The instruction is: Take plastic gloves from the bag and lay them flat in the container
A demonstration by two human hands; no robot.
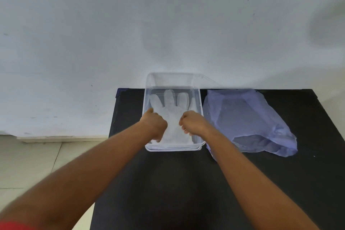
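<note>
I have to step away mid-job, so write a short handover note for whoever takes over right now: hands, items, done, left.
Left hand: inside the clear container, fingers curled down on the glove's cuff end.
Right hand: same, on the right side of the cuff; whether either hand pinches or only presses cannot be told.
Plastic glove: flat in the container, glove fingers pointing to the far wall.
Purple bag: on the black table, just right of the container, untouched.
Done: at least one glove laid in.
Left: release, fetch further gloves from the bag; how many remain is not visible.
</note>
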